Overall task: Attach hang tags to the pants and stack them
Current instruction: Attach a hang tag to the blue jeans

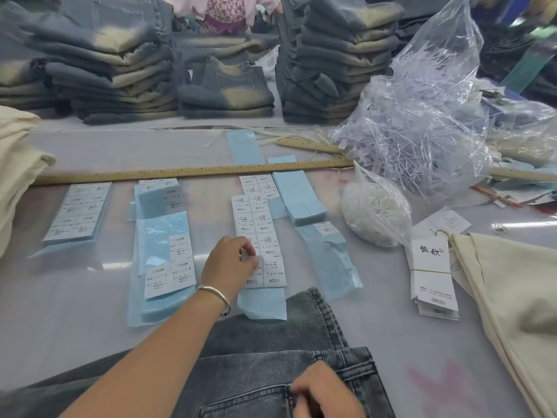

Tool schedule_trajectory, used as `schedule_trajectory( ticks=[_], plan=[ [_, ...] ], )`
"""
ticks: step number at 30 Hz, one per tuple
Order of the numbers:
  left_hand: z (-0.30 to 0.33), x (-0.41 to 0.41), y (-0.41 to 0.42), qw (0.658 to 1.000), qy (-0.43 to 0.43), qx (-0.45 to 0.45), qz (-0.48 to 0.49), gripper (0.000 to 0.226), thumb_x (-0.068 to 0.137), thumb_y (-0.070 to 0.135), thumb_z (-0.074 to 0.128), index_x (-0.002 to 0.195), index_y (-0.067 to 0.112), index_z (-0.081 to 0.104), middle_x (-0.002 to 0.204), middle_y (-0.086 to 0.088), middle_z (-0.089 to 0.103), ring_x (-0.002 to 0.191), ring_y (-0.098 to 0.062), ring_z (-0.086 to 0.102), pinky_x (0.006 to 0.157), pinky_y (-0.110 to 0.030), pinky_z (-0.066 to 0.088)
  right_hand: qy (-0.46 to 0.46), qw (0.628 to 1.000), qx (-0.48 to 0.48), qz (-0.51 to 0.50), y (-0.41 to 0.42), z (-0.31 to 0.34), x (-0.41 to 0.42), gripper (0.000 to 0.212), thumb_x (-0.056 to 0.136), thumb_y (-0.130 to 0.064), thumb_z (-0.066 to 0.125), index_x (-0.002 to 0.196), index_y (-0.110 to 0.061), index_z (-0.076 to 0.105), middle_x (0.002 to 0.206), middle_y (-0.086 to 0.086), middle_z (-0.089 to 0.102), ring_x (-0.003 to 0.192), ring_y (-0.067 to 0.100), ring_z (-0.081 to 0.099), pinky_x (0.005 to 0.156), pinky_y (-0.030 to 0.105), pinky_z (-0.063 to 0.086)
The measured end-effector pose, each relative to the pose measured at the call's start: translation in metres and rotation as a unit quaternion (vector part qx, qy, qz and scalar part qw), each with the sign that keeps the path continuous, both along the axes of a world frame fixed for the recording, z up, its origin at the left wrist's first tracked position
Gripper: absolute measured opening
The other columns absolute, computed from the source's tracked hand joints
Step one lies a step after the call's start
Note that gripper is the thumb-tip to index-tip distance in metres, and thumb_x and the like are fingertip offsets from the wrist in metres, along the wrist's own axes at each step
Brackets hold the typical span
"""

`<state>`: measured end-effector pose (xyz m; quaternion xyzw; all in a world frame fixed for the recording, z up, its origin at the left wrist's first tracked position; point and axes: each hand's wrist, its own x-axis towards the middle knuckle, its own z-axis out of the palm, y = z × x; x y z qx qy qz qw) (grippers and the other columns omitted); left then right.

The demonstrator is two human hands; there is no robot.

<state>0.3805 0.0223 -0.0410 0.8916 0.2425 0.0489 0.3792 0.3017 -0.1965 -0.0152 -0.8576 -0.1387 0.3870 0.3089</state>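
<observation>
Work surface: pale translucent sheet-covered table (75,312).
Pants in work: one pair of grey washed denim pants (271,351), lying flat at the near edge of the table, waistband toward the right.
Left hand (227,268): wearing one silver bangle (215,297) at the wrist; reaches forward over the sticker sheets, its fingertips (248,251) pinching the edge of a small white label on the middle sheet.
Right hand (327,393): fingers curled, pinching the pants fabric near a belt loop at the waistband.
Sticker sheets: four groups of white printed size labels on light blue backing paper (262,233); printed text includes "1103#", "S" and "L". The sheet under the left hand lies just beyond the pants, its near end touching them.
Blank backing: one stack of light blue paper strips (297,194), beside the middle sheet.
Hang tags: one banded stack of white card hang tags (432,279) with black characters, right of the sheets, well apart from the pants.
Rulers: two wooden rulers; the long ruler (187,171) lies across the table beyond the sheets, the short ruler (310,145) farther back.
Fastener bags: one large clear plastic bag of thin plastic tag pins (422,122); one small clear bag of white pieces (376,209).
Finished stock: three stacks of folded blue-and-tan denim (334,67) along the far edge.
Cream cloth: cream fabric (506,297) at right; more at left edge.
</observation>
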Motion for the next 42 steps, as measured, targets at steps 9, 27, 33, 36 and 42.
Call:
schedule_trajectory(
  ticks=[9, 27, 33, 36, 42],
  plan=[
    [-0.009, 0.029, 0.009, 0.995, -0.056, 0.029, 0.073, 0.016, 0.089, 0.012, 0.063, 0.104, 0.014, 0.065, 0.113, -0.004, 0.051, 0.101, -0.021, 0.057, 0.084, -0.024, 0.045, -0.306, 0.897, -0.034, -0.318, 0.014, -0.016, 0.148, 0.069, 0.087, -0.038, 0.068, 0.142, -0.011, 0.038, 0.14, 0.012, 0.045, 0.127, 0.033, 0.04, 0.102, 0.042, 0.034],
    [0.004, 0.079, -0.068, 0.941, -0.041, 0.159, -0.297, 0.028, 0.092, 0.039, 0.06, 0.1, 0.013, 0.07, 0.098, -0.002, 0.068, 0.092, -0.02, 0.062, 0.079, -0.04, 0.049, 0.113, 0.897, 0.272, -0.329, -0.003, -0.017, 0.173, 0.019, 0.077, 0.008, 0.068, 0.093, 0.0, 0.073, 0.083, 0.02, 0.073, 0.07, 0.023, 0.071, 0.057, 0.026, 0.055],
    [0.003, 0.078, -0.065, 0.965, -0.077, 0.046, -0.246, 0.021, 0.092, 0.031, 0.062, 0.095, 0.017, 0.077, 0.09, 0.002, 0.075, 0.083, -0.014, 0.065, 0.075, -0.028, 0.048, 0.105, 0.902, 0.27, -0.319, -0.006, -0.014, 0.172, 0.025, 0.077, 0.008, 0.064, 0.096, -0.006, 0.074, 0.091, 0.02, 0.073, 0.078, 0.027, 0.069, 0.074, 0.035, 0.055],
    [0.005, 0.079, -0.064, 0.969, -0.065, 0.033, -0.234, 0.021, 0.094, 0.026, 0.059, 0.092, 0.014, 0.076, 0.087, 0.0, 0.074, 0.082, -0.016, 0.064, 0.076, -0.031, 0.047, 0.114, 0.899, 0.274, -0.322, -0.007, -0.013, 0.172, 0.029, 0.076, 0.009, 0.063, 0.096, -0.01, 0.074, 0.091, 0.018, 0.074, 0.078, 0.028, 0.07, 0.074, 0.036, 0.055],
    [0.015, 0.085, -0.064, 0.983, -0.045, 0.095, -0.151, 0.028, 0.101, 0.022, 0.04, 0.086, 0.007, 0.058, 0.088, -0.01, 0.063, 0.082, -0.028, 0.056, 0.074, -0.04, 0.044, 0.119, 0.871, 0.303, -0.368, -0.005, -0.013, 0.165, 0.033, 0.077, 0.014, 0.058, 0.097, -0.009, 0.07, 0.078, 0.016, 0.073, 0.061, 0.024, 0.069, 0.052, 0.029, 0.054]
  ],
)
